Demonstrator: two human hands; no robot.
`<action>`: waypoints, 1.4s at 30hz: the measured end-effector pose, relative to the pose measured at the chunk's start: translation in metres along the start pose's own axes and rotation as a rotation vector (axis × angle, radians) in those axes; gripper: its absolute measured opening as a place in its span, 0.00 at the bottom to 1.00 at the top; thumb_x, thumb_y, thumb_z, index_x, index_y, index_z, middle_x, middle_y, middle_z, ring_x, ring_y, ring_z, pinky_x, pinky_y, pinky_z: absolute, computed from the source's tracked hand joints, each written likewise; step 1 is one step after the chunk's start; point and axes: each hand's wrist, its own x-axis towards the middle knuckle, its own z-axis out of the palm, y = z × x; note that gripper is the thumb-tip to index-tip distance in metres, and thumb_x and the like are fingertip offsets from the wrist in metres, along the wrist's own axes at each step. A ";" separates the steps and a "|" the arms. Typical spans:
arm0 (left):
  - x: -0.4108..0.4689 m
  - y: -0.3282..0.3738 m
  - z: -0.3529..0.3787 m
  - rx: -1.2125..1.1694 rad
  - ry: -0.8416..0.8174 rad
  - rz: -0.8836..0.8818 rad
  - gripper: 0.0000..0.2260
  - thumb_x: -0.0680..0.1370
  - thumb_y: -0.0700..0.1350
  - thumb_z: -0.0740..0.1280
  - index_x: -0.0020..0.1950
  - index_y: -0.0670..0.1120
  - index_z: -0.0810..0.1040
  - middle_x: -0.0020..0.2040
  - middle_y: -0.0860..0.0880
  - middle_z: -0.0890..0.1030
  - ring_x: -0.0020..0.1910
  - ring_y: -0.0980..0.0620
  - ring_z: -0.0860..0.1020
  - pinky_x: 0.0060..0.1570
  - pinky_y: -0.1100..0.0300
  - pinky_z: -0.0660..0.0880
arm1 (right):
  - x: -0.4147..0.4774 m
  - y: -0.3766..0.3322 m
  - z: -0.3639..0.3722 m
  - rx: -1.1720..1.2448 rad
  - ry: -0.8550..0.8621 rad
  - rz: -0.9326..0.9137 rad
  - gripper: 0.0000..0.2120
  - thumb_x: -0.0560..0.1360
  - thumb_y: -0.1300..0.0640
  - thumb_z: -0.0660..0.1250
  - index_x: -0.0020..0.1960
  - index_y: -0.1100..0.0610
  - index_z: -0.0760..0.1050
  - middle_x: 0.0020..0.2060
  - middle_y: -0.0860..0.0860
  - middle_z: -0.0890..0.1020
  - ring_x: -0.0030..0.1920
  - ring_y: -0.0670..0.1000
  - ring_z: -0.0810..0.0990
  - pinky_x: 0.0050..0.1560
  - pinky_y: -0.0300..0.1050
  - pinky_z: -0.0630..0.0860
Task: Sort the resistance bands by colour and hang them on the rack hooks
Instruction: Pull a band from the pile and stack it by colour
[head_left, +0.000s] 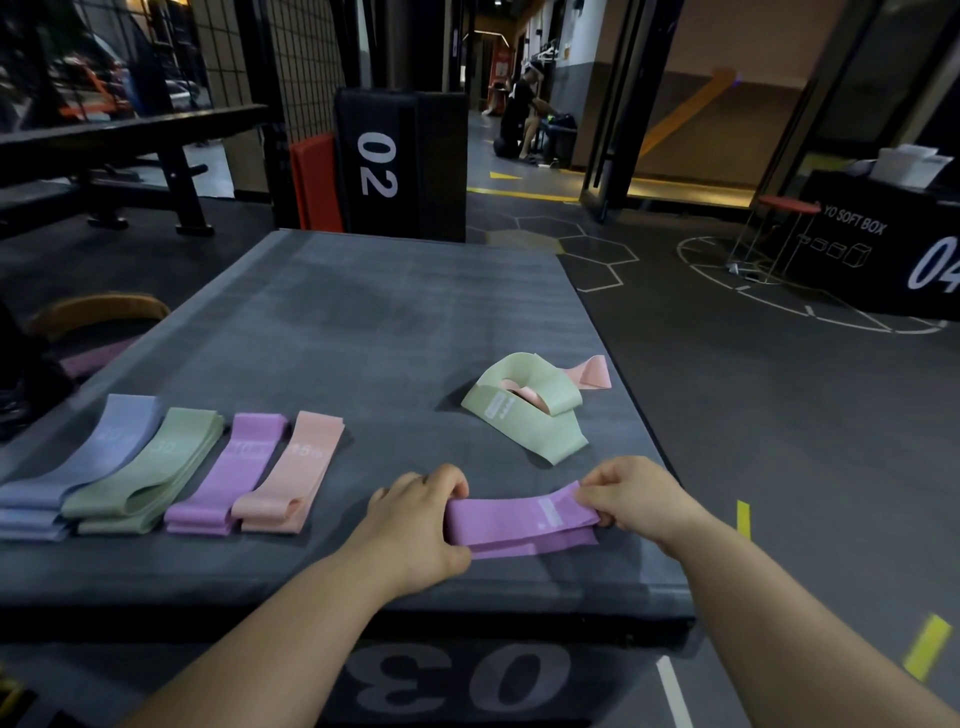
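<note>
Band in hand: the purple band is a flattened loop, its long axis running left to right along the near edge of the bench, with the right end a little farther away. Left hand grips the left end, fingers curled over the top. Right hand pinches the right end between thumb and fingers. There is a white label patch on the band, too small to read.

To the left lie four flat stacks side by side, touching — blue stack, green stack, purple stack, pink stack — all with long axes slanting from near-left to far-right. The pink one reads "45" (the other printed numbers are too faint).

Beyond the hands, near the right edge, a loose green band lies crumpled over a loose pink band.

Writing: "03" on the bench's front face, "02" on the upright black box behind it, "YO SOFT BOX" and "04" on a second box at far right. A person is in the corridor beyond.
</note>
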 end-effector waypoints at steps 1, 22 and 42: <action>0.000 0.000 0.000 -0.003 -0.003 -0.003 0.19 0.69 0.53 0.69 0.55 0.55 0.65 0.52 0.55 0.73 0.56 0.52 0.69 0.55 0.57 0.65 | 0.000 0.001 0.000 -0.023 -0.005 0.001 0.06 0.73 0.57 0.70 0.42 0.60 0.81 0.27 0.47 0.80 0.31 0.47 0.76 0.35 0.40 0.72; 0.000 -0.006 -0.009 0.028 -0.112 -0.011 0.24 0.68 0.57 0.71 0.59 0.58 0.66 0.58 0.59 0.73 0.62 0.55 0.66 0.60 0.55 0.64 | -0.003 0.001 0.000 -0.374 -0.002 -0.072 0.10 0.72 0.51 0.71 0.52 0.50 0.78 0.35 0.40 0.76 0.44 0.47 0.77 0.43 0.40 0.72; 0.004 -0.004 -0.002 -0.012 -0.033 -0.217 0.16 0.70 0.56 0.73 0.53 0.53 0.73 0.52 0.54 0.74 0.53 0.51 0.74 0.54 0.54 0.73 | 0.000 -0.002 0.004 -0.411 0.010 -0.038 0.09 0.70 0.55 0.73 0.38 0.47 0.73 0.40 0.45 0.81 0.45 0.49 0.80 0.47 0.44 0.77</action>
